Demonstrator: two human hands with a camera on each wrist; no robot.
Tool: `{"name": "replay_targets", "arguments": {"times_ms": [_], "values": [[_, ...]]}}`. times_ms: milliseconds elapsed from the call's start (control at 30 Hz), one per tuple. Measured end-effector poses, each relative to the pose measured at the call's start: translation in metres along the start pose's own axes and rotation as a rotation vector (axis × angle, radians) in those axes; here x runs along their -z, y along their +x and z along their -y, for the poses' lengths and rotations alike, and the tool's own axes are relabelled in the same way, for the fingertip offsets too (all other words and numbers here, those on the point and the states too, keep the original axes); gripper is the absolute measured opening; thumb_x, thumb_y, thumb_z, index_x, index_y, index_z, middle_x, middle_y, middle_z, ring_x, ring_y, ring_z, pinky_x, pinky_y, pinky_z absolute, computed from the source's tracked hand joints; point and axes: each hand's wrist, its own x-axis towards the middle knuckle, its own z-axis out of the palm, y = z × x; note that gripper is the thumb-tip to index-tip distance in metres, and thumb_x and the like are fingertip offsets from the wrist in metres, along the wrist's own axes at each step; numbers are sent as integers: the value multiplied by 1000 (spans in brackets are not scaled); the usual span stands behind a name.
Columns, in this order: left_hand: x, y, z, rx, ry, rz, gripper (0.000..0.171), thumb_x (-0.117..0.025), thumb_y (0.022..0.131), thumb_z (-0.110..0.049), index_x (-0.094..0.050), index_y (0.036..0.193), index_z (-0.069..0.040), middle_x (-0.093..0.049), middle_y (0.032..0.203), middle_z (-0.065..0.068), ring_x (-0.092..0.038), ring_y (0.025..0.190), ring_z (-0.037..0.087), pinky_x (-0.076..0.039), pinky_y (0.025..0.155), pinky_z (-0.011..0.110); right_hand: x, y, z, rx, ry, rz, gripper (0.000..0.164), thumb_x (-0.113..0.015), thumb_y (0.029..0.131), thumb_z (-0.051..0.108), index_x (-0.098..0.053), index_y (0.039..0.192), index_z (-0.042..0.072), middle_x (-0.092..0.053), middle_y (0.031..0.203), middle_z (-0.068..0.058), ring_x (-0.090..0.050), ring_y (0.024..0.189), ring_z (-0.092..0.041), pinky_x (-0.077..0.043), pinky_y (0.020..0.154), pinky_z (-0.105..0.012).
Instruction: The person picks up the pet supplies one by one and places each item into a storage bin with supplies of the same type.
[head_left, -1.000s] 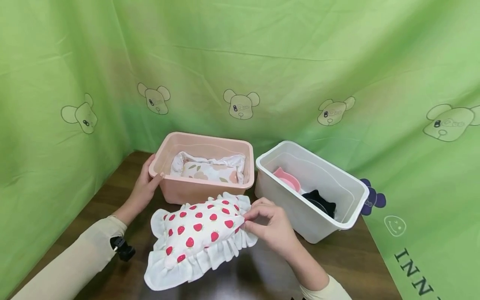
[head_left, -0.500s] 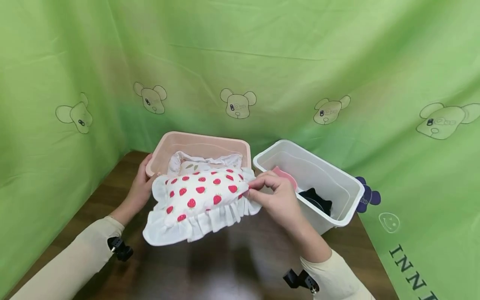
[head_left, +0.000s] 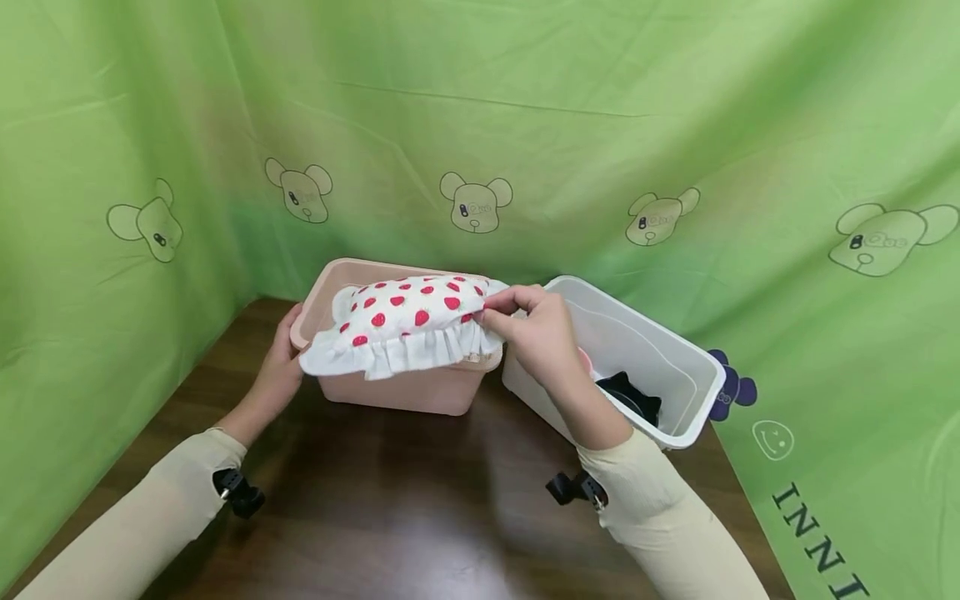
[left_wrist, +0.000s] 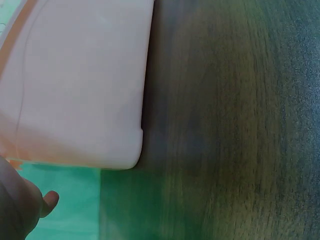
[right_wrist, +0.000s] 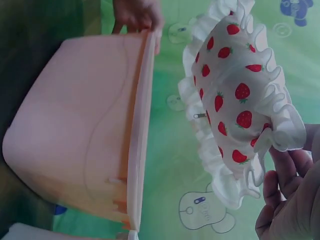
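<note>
A small white cushion (head_left: 408,315) with red strawberries and a ruffled edge hangs over the pink bin (head_left: 405,392). Thumb and fingers of my right hand (head_left: 542,337) pinch its right end. In the right wrist view the cushion (right_wrist: 230,95) is held above the bin's rim (right_wrist: 140,125), with a gap between them. My left hand (head_left: 279,367) grips the bin at its left rim; only part of that hand (left_wrist: 22,205) shows in the left wrist view. The cushion hides most of the bin's inside.
To the right stands a white bin (head_left: 637,312) holding a black cat-eared dish (head_left: 632,398) and a pink dish (head_left: 585,360), mostly behind my right hand. Both bins stand on a dark wooden table (head_left: 390,492). Green printed cloth (head_left: 480,108) hangs behind and at both sides.
My right hand has carried the strawberry cushion up and away from me, from in front of the pink bin to over its opening. My left hand has kept its grip on the bin.
</note>
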Motion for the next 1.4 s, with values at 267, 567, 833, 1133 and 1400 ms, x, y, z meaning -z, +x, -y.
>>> {"name": "replay_targets", "arguments": {"times_ms": [267, 567, 833, 1133, 1400], "values": [[0, 2, 0, -9, 18, 20, 73, -51, 106, -9, -7, 165, -8, -18, 168, 20, -23, 151, 34, -33, 101, 5, -8, 32, -5, 3, -73, -8, 8, -81, 83, 15, -80, 88, 8, -73, 79, -5, -59, 89, -16, -49, 70, -28], [3, 0, 3, -1, 7, 10, 72, -51, 107, -13, -8, 164, -9, -19, 167, 20, -27, 149, 32, -35, 103, 6, -24, 61, -11, -27, -148, 1, 7, -80, 84, 17, -79, 89, 11, -76, 86, -3, -65, 86, -16, -51, 75, -30], [2, 1, 1, -11, -11, 10, 73, -51, 106, -11, -8, 165, -11, -18, 167, 22, -24, 150, 37, -34, 102, 6, -43, 83, -22, 38, -288, 75, 4, -80, 86, 21, -81, 87, 18, -76, 80, 3, -65, 79, -15, -51, 71, -32], [2, 0, 0, -8, 1, 10, 72, -50, 106, -8, -8, 165, -10, -19, 167, 20, -25, 150, 37, -33, 102, 6, -59, 101, -31, 151, -464, 124, 6, -81, 86, 26, -80, 84, 21, -76, 78, 8, -66, 82, -13, -35, 100, -39], [2, 0, -1, 3, 8, 15, 73, -51, 106, -9, -7, 165, -11, -18, 168, 20, -24, 151, 36, -33, 103, 6, -73, 117, -21, 123, -622, 250, 6, -80, 85, 29, -80, 83, 24, -75, 82, 13, -63, 85, -13, -33, 94, -41]]}}
